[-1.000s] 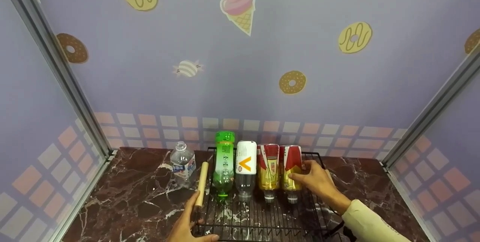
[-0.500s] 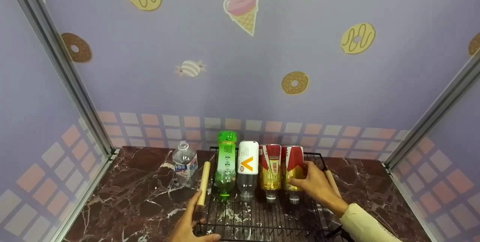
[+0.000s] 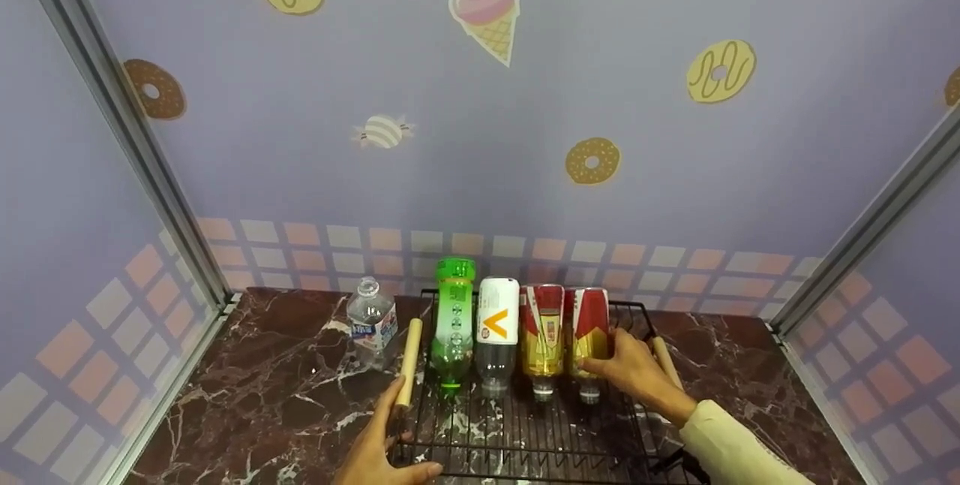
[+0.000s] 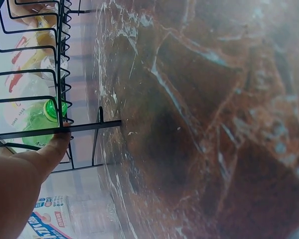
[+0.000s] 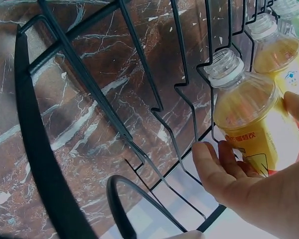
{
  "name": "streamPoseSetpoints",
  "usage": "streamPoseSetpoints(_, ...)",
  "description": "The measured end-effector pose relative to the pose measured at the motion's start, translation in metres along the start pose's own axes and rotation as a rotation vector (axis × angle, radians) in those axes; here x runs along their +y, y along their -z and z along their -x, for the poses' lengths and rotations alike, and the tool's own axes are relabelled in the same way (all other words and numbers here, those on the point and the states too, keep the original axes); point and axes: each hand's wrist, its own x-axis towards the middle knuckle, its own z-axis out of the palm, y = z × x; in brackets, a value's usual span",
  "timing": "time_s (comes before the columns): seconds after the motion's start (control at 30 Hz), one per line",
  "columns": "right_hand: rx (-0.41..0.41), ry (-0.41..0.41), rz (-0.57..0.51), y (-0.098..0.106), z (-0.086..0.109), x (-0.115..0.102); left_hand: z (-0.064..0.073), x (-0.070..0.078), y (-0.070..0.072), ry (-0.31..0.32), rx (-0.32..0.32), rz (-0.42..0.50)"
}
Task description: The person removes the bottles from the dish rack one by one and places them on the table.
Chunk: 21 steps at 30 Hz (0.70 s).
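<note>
My right hand point(image 3: 634, 369) grips the rightmost upside-down bottle point(image 3: 591, 320), its red and yellow label between thumb and fingers. In the right wrist view, this bottle's clear neck point(image 5: 224, 69) points down against the rack's wires. Beside it on the black wire rack point(image 3: 525, 451) lean a matching red-yellow bottle point(image 3: 543, 331), a white-labelled bottle point(image 3: 497, 312) with an orange V, and a green bottle point(image 3: 454, 320), all neck down. My left hand point(image 3: 382, 444) holds the rack's front left corner, its index finger by the pale wooden handle point(image 3: 410, 361). A digit point(image 4: 55, 149) touches the corner bar.
Left of the rack a clear bottle point(image 3: 371, 323) with a blue and white label stands upright, without a cap. Another wooden handle point(image 3: 667, 361) is on the rack's right side. Dark marbled counter point(image 3: 262, 380) lies beneath, with a purple patterned wall point(image 3: 337, 170) behind.
The head view has shifted slightly. My right hand keeps its grip on the rightmost bottle, and my left hand stays at the rack's corner.
</note>
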Motion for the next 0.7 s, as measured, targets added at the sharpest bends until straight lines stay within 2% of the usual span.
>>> streamPoseSetpoints(0.13, 0.019, 0.011, -0.020, 0.006, 0.002, -0.001, 0.000, 0.001, -0.002, -0.015, 0.005, -0.023)
streamPoseSetpoints(0.33, 0.067, -0.011, 0.026, 0.019, 0.013, -0.007, -0.001, 0.000, -0.005, -0.030, -0.003, -0.028)
streamPoseSetpoints(0.53, 0.007, 0.007, -0.111, 0.031, 0.025, -0.018, 0.001, -0.001, -0.002, -0.024, 0.023, -0.060)
streamPoseSetpoints(0.7, 0.001, 0.041, -0.119, 0.041, 0.038, -0.025, 0.001, 0.000, -0.001, -0.030, 0.017, -0.070)
